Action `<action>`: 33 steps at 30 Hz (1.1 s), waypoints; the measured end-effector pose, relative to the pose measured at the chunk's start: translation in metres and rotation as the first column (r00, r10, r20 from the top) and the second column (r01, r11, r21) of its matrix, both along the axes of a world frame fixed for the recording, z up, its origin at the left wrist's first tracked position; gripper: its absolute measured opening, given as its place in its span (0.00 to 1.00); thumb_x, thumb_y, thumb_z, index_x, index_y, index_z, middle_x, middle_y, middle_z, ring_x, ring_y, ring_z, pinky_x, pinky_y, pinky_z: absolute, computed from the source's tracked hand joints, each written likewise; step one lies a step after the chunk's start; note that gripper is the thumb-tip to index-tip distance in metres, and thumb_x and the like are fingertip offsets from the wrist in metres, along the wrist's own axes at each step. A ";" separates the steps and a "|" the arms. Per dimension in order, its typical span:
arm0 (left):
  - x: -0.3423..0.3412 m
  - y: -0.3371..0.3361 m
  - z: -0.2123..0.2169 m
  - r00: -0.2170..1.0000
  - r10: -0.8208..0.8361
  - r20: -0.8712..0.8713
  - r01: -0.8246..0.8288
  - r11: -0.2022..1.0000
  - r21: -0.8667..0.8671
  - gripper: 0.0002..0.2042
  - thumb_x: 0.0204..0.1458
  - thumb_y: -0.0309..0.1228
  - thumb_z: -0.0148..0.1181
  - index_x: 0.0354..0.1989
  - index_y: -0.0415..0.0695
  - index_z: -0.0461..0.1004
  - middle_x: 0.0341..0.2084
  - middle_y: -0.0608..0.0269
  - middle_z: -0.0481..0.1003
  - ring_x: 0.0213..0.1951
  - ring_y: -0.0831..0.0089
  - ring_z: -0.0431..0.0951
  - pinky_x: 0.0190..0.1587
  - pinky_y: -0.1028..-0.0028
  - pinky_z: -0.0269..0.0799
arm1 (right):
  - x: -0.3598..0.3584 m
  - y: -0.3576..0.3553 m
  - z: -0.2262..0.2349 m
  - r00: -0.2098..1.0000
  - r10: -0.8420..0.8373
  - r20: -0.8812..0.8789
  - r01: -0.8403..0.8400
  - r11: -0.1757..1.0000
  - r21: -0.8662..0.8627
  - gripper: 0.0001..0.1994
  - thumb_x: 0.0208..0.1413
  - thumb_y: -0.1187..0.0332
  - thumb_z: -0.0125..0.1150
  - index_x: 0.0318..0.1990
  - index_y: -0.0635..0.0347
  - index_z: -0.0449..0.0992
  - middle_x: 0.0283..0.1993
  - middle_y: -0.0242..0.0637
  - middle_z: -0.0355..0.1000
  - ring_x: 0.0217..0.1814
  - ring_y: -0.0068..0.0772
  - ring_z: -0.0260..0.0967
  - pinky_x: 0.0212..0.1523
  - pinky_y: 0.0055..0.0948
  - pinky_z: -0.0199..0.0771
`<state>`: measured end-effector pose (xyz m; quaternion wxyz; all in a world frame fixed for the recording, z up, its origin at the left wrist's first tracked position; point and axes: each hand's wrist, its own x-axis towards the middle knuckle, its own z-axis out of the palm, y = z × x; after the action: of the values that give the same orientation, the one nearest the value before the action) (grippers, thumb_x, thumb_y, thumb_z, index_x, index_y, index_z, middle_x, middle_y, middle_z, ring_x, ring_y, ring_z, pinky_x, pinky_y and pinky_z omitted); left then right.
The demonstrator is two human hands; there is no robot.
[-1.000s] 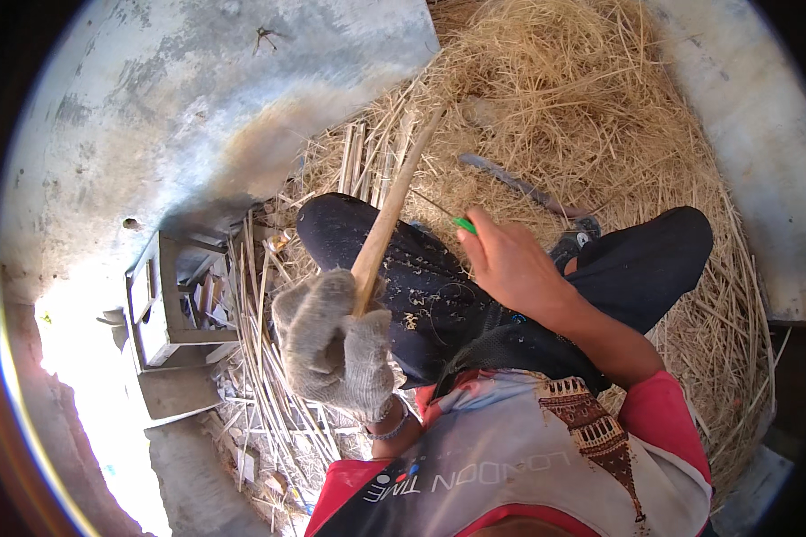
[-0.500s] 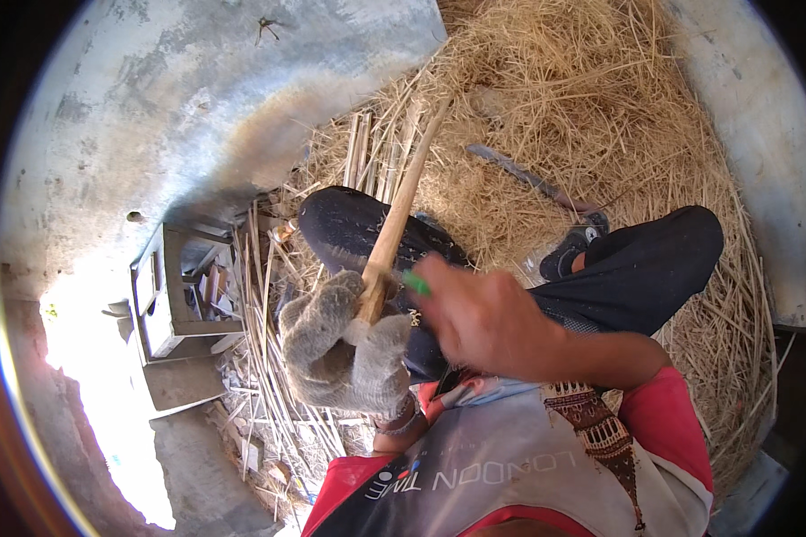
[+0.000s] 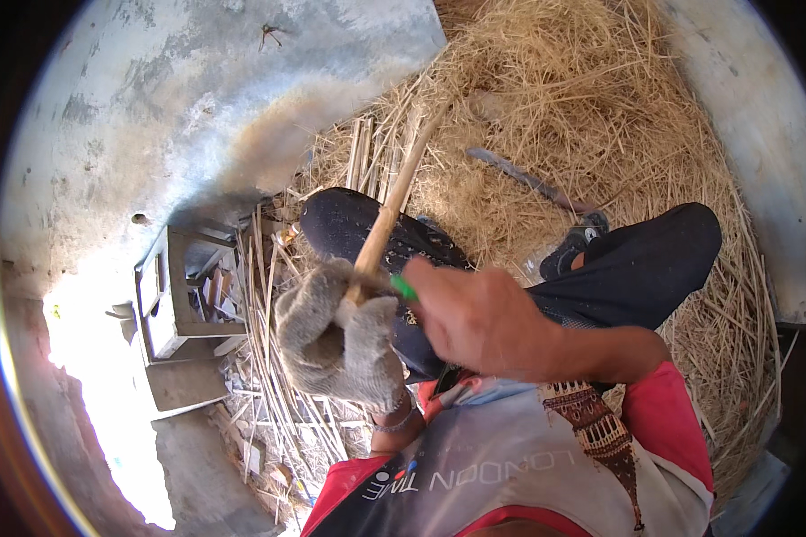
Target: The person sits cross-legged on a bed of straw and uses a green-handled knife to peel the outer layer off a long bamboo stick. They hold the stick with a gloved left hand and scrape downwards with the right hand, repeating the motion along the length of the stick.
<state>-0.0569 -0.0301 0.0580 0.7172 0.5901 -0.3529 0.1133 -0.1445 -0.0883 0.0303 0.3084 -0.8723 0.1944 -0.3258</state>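
My left hand [image 3: 340, 336], in a grey knitted glove, is closed around the near end of a pale wooden stick [image 3: 390, 213]. From the glove the stick slants up and away over my left knee toward the straw. My right hand [image 3: 488, 318] is bare and closed on a small knife with a green handle [image 3: 404, 287]. Its short blade [image 3: 373, 280] lies against the stick just above the glove; motion blurs its outline. Most of the handle is hidden in my fist.
A long dark blade with a brown handle [image 3: 524, 177] lies on the straw heap [image 3: 564, 98] by my foot. To the left stand a small wooden cabinet [image 3: 179, 295] holding scraps and several thin split sticks [image 3: 264, 313]. A worn wall [image 3: 152, 107] rises behind.
The knife has moved left until its blade meets the stick close to the glove. My left hand and the stick have shifted slightly left.
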 end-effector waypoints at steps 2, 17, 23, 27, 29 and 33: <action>0.006 0.009 -0.001 0.998 0.012 0.055 -0.022 0.982 0.187 0.14 0.52 0.31 0.62 0.34 0.28 0.72 0.25 0.52 0.74 0.21 0.71 0.77 0.20 0.80 0.68 | 0.000 -0.006 -0.009 0.998 -0.055 -0.021 0.055 0.998 0.037 0.09 0.65 0.66 0.52 0.38 0.63 0.66 0.15 0.47 0.68 0.19 0.52 0.72 0.18 0.45 0.71; 0.024 0.012 -0.009 0.998 -0.013 -0.056 0.013 1.000 -0.004 0.17 0.55 0.33 0.64 0.45 0.30 0.72 0.35 0.49 0.76 0.26 0.67 0.78 0.25 0.78 0.75 | 0.030 -0.016 -0.015 0.999 -0.021 -0.040 0.023 0.998 0.064 0.08 0.63 0.66 0.56 0.37 0.59 0.65 0.16 0.45 0.67 0.21 0.51 0.72 0.18 0.46 0.68; 0.022 0.011 -0.019 0.998 -0.035 -0.056 0.030 0.994 -0.101 0.15 0.54 0.29 0.63 0.46 0.31 0.71 0.31 0.52 0.77 0.23 0.74 0.75 0.25 0.82 0.70 | 0.035 -0.014 -0.028 0.989 -0.123 -0.083 0.125 0.992 0.019 0.09 0.64 0.65 0.54 0.37 0.61 0.65 0.14 0.47 0.67 0.18 0.53 0.71 0.18 0.46 0.70; 0.032 0.020 -0.020 0.998 -0.058 0.009 0.058 0.997 -0.046 0.15 0.55 0.29 0.63 0.46 0.31 0.71 0.30 0.52 0.76 0.23 0.72 0.76 0.25 0.80 0.72 | 0.030 -0.014 -0.009 0.990 -0.007 -0.143 0.013 0.999 0.039 0.08 0.62 0.67 0.52 0.40 0.64 0.65 0.15 0.47 0.69 0.19 0.52 0.73 0.18 0.45 0.73; 0.032 0.023 -0.020 0.997 -0.075 0.001 0.075 0.997 0.006 0.16 0.55 0.30 0.63 0.45 0.30 0.71 0.30 0.52 0.76 0.24 0.71 0.78 0.25 0.79 0.73 | 0.037 -0.015 -0.032 0.978 -0.122 -0.168 0.127 0.992 0.021 0.10 0.65 0.64 0.52 0.37 0.62 0.66 0.14 0.47 0.68 0.17 0.53 0.70 0.17 0.46 0.69; 0.022 0.015 -0.015 0.998 -0.069 0.008 0.069 0.998 0.002 0.17 0.56 0.32 0.62 0.45 0.28 0.70 0.29 0.53 0.75 0.25 0.70 0.78 0.24 0.79 0.73 | 0.026 -0.057 -0.052 0.937 -0.065 -0.342 0.140 0.970 0.198 0.09 0.63 0.67 0.50 0.40 0.66 0.66 0.17 0.48 0.71 0.20 0.52 0.75 0.20 0.48 0.74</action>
<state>-0.0348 -0.0154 0.0427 0.7186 0.5779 -0.3761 0.0906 -0.1186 -0.1451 -0.0221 0.3477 -0.8641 0.3239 -0.1659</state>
